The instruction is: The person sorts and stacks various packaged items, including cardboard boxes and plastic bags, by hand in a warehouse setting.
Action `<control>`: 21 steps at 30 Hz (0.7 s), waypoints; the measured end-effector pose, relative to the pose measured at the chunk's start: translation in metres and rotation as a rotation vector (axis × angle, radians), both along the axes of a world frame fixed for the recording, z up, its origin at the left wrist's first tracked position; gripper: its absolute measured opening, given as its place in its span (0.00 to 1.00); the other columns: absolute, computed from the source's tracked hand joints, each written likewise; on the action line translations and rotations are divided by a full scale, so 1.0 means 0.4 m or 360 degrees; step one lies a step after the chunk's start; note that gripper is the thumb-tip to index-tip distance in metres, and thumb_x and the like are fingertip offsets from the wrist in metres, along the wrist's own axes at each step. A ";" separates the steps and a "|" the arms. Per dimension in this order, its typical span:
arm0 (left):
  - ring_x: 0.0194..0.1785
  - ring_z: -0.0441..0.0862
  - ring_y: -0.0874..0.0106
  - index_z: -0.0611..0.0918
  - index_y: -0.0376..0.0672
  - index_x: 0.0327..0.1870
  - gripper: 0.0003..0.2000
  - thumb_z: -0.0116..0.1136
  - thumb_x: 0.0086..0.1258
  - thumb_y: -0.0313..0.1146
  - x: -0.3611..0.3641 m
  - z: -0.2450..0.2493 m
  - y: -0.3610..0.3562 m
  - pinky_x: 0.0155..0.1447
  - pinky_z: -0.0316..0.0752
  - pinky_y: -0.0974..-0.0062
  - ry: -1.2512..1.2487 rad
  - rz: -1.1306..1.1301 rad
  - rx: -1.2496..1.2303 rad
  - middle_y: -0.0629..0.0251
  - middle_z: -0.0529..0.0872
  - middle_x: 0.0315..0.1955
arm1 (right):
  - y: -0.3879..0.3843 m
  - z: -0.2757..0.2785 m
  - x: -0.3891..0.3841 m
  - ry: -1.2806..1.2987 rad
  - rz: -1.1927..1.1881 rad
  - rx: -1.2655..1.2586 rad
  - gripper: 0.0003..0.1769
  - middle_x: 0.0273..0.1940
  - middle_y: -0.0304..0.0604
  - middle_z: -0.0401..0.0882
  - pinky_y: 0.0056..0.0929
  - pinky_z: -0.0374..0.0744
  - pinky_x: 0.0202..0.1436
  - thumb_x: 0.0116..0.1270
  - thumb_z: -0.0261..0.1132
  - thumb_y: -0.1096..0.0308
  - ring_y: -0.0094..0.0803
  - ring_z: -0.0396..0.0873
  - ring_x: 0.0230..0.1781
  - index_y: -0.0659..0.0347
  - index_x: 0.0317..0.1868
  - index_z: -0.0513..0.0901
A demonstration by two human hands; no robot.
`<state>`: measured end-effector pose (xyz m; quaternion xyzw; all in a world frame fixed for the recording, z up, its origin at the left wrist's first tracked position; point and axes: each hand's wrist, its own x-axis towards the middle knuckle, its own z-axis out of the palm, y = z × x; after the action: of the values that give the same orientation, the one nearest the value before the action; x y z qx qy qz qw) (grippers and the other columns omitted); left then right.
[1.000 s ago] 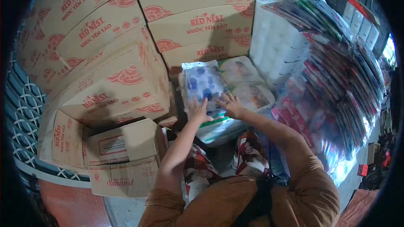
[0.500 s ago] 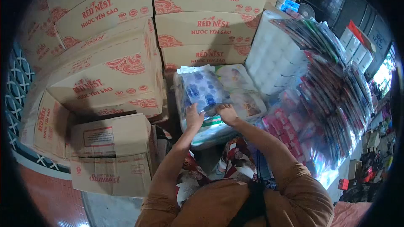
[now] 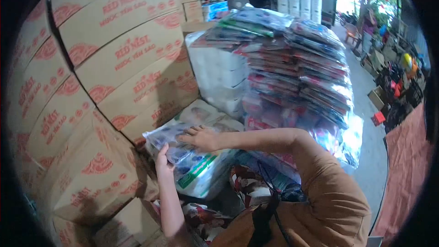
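A flat plastic-wrapped packet with blue circles point(image 3: 183, 159) lies on top of a larger plastic-wrapped pack point(image 3: 206, 184) that has a green stripe. My left hand point(image 3: 165, 161) is closed at the packet's near left edge, its fingers partly hidden. Over the packet's top, my right hand point(image 3: 202, 138) lies flat with its fingers spread, palm down on the plastic. Part of the packet's pattern is covered by that hand.
Stacked Red Nest cartons point(image 3: 132, 55) rise behind and to the left. At the right stands a tall pile of flat plastic-wrapped packets point(image 3: 315, 71), beside white wrapped rolls point(image 3: 219, 75). A fan point(image 3: 238, 2) and white boxes point(image 3: 299, 3) are farther back.
The view has swung to the right. My right hand has moved from the packet's near edge onto its top and flattened; my left hand is now at its left edge.
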<state>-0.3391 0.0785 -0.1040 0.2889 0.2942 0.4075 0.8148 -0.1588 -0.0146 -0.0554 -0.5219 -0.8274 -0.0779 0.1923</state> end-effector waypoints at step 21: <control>0.37 0.76 0.72 0.65 0.50 0.53 0.22 0.44 0.64 0.52 0.549 0.700 -0.174 0.32 0.67 0.78 -0.0210 -0.0452 0.1169 0.70 0.72 0.40 | -0.088 0.653 0.492 -0.0226 -0.0932 0.1343 0.28 0.46 0.46 0.67 0.41 0.67 0.46 0.50 0.55 0.74 0.45 0.67 0.48 0.51 0.56 0.64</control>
<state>-0.1194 0.0090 0.1758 0.5720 0.0331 0.3865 0.7228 0.0381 -0.0498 0.2057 -0.6021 -0.5543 -0.4905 0.2994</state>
